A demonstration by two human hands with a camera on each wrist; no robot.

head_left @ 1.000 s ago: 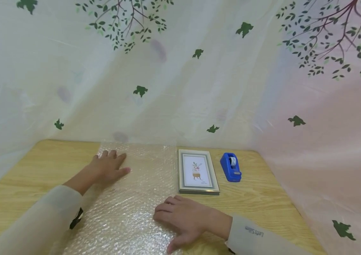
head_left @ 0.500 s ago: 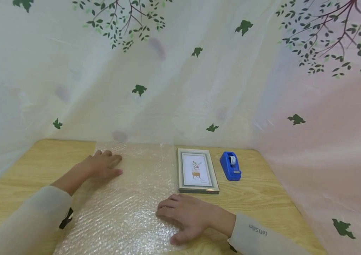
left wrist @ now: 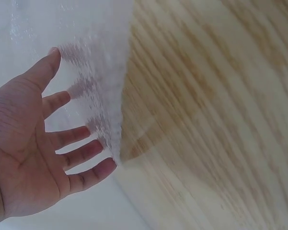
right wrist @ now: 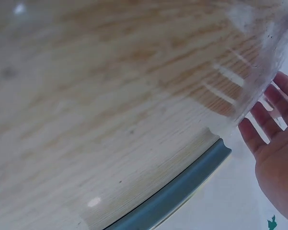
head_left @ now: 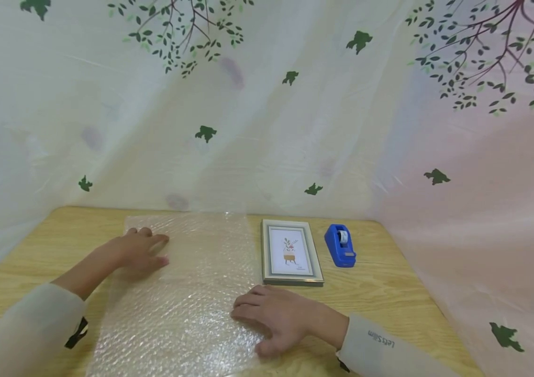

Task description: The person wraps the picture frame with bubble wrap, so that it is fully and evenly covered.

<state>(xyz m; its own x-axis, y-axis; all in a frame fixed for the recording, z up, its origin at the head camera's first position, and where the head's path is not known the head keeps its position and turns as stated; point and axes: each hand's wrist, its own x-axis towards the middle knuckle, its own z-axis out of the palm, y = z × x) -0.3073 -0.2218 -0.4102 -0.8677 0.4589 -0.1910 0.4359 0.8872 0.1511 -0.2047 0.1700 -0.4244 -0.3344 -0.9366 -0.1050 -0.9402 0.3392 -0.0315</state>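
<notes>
A clear sheet of bubble wrap (head_left: 191,293) lies flat on the wooden table. My left hand (head_left: 142,252) rests on its left side, towards the far corner. In the left wrist view the spread fingers of the left hand (left wrist: 33,143) touch the bubble wrap (left wrist: 98,52) by its edge. My right hand (head_left: 281,318), palm down, touches the sheet's right edge with its fingertips. The right wrist view shows the right hand (right wrist: 278,148) with fingers extended against the wrap's edge. Just beyond it lies a picture frame (head_left: 290,252) with a potted-plant print.
A blue tape dispenser (head_left: 341,246) stands right of the frame. The wooden table (head_left: 366,309) ends at a pale curtain (head_left: 257,131) printed with leaves and branches, which hangs behind and to the right. The frame's grey side (right wrist: 182,182) shows near the right hand.
My left hand has moved left and slightly nearer, and the bubble wrap has slid left with it, widening the gap to the frame. My right hand has shifted slightly right.
</notes>
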